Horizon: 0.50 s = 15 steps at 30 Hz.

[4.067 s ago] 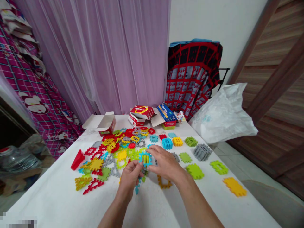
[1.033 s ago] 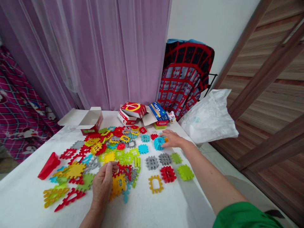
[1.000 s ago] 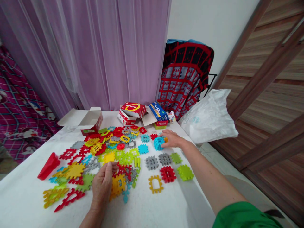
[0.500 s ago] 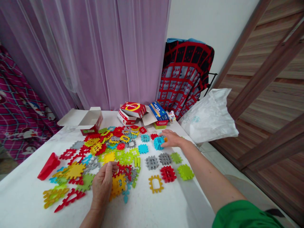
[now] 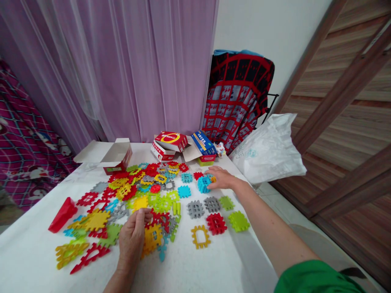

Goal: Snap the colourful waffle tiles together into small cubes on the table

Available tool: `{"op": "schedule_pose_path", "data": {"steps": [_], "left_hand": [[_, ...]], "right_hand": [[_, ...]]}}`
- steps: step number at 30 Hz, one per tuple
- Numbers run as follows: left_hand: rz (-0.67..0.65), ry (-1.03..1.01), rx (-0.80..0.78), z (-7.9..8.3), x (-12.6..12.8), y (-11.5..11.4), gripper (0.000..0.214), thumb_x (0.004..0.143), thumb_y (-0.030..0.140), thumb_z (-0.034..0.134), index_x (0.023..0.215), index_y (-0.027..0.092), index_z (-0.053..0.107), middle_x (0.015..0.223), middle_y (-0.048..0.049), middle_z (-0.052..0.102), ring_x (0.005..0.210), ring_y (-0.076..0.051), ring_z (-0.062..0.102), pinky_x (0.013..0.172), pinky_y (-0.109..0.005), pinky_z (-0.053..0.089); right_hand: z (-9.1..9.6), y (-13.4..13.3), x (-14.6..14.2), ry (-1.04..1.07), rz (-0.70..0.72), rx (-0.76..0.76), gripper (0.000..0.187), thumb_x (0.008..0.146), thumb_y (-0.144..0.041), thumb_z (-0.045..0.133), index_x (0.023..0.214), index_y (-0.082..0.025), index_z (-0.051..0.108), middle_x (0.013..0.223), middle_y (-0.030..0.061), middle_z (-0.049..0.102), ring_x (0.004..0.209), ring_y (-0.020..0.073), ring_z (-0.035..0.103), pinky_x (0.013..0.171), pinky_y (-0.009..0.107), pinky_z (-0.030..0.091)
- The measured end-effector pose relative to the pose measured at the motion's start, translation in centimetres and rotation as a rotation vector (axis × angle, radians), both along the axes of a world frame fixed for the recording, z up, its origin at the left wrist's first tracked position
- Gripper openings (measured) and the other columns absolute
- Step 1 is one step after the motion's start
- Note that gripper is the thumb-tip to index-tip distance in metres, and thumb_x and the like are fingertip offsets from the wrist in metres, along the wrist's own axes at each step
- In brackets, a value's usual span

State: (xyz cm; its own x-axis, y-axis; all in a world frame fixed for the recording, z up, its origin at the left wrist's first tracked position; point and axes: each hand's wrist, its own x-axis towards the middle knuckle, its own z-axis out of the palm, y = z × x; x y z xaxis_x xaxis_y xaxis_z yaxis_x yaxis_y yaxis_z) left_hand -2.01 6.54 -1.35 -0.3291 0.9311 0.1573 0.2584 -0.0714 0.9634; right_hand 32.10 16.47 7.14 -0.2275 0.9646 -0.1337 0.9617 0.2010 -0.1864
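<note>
My right hand point(image 5: 221, 178) reaches to the far right of the table, its fingers closed round a blue building-block stack point(image 5: 203, 184) of interlocking pieces. A small orange piece point(image 5: 213, 179) shows beside those fingers. My left hand point(image 5: 132, 232) rests at the near edge of the pile, thumb against curled fingers; whatever they may hold is hidden. Just right of it lie yellow block pieces point(image 5: 152, 239) and a red piece point(image 5: 161, 219). Between the hands sit a flat blue piece point(image 5: 184, 191), a grey piece point(image 5: 195, 209), a red square stack point(image 5: 216, 224) and a yellow frame point(image 5: 200, 237).
A multicoloured pile of block pieces point(image 5: 140, 202) covers the left middle of the white table point(image 5: 183, 272). Behind stand an open box point(image 5: 117, 156), red boxes point(image 5: 171, 140) and a blue box point(image 5: 203, 142). A white plastic bag point(image 5: 269, 150) bulges at the right edge.
</note>
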Motion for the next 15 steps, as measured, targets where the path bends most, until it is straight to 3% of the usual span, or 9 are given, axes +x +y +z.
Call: {"op": "schedule_pose_path", "data": {"steps": [8, 15], "left_hand": [[0.007, -0.018, 0.037, -0.4, -0.2, 0.2, 0.051, 0.079, 0.064, 0.046, 0.08, 0.018, 0.069, 0.068, -0.0041, 0.071, 0.066, -0.02, 0.066, 0.068, -0.032, 0.053], [0.039, 0.123, 0.131, 1.1, 0.5, -0.8, 0.043, 0.083, 0.054, 0.043, 0.077, 0.02, 0.069, 0.063, -0.0023, 0.069, 0.06, -0.018, 0.064, 0.061, -0.028, 0.051]], "right_hand": [[1.4, -4.0, 0.5, 0.278, -0.002, 0.293, 0.036, 0.081, -0.033, 0.058, 0.115, -0.022, 0.065, 0.131, 0.009, 0.057, 0.123, 0.0236, 0.051, 0.106, 0.04, 0.036], [-0.4, -11.1, -4.6, 0.677, -0.074, 0.389, 0.025, 0.082, -0.03, 0.051, 0.094, -0.022, 0.072, 0.11, 0.0075, 0.069, 0.104, 0.0219, 0.063, 0.085, 0.035, 0.052]]}}
